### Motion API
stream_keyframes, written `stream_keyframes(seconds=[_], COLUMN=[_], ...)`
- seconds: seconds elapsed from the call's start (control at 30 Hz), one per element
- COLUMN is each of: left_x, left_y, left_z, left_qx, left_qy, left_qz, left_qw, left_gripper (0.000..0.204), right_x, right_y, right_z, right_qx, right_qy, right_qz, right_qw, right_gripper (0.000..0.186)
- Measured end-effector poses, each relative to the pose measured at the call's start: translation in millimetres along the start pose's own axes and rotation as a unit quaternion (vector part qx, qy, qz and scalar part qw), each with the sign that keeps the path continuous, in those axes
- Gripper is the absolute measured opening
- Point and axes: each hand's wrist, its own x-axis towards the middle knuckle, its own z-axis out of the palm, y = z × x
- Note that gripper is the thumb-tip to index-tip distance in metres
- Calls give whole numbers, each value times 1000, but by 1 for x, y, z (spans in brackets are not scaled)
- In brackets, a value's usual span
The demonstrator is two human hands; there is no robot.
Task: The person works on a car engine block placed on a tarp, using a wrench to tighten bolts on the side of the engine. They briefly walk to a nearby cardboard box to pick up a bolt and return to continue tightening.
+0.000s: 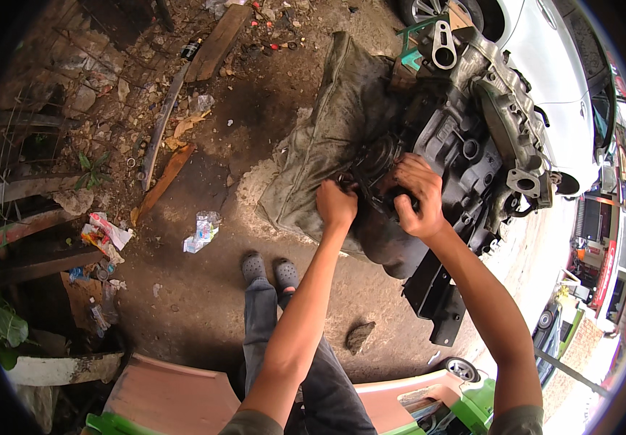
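Now, at nine o'clock a crumpled plastic wrapper (203,230) lies on the dirt. Toward centre, your left hand (336,204) is fisted against the round black part (378,163) at the engine block's (465,130) near end — what it grips is hidden. Just right, your right hand (416,196) curls over that same part. A white car (552,58) stands at two o'clock.

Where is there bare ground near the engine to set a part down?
Bare ground lies between the shoes, the plastic scrap and the stone. Crowded: around the engine and sack where both hands work, and the littered left edge.
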Motion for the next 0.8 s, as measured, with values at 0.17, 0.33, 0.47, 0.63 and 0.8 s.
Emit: stream_keyframes(seconds=[0.17, 0.33, 0.47, 0.63, 0.8], left_x=[-8, -9, -8, -10, -8], left_y=[-2, -5, -10, -10, -4], left_z=[3, 6, 1, -7, -9], left_qx=[51, 56, 25, 4, -30], left_qy=[7, 11, -10, -29, -23], left_qz=[55, 65, 87, 92, 53], left_qw=[997, 996, 996, 995, 998], left_gripper=[18, 22, 18, 16, 14], right_x=[1, 0, 0, 0, 0], right_y=[0, 0, 0, 0, 1], right_z=[0, 0, 1, 2, 0], right_qx=[3, 9, 7, 3, 3], right_qy=[9, 7, 13, 32, 2], right_qz=[-9, -4, -5, -10, -2], right_qw=[1000, 1000, 1000, 999, 1000], right_gripper=[19, 19, 20, 19, 20])
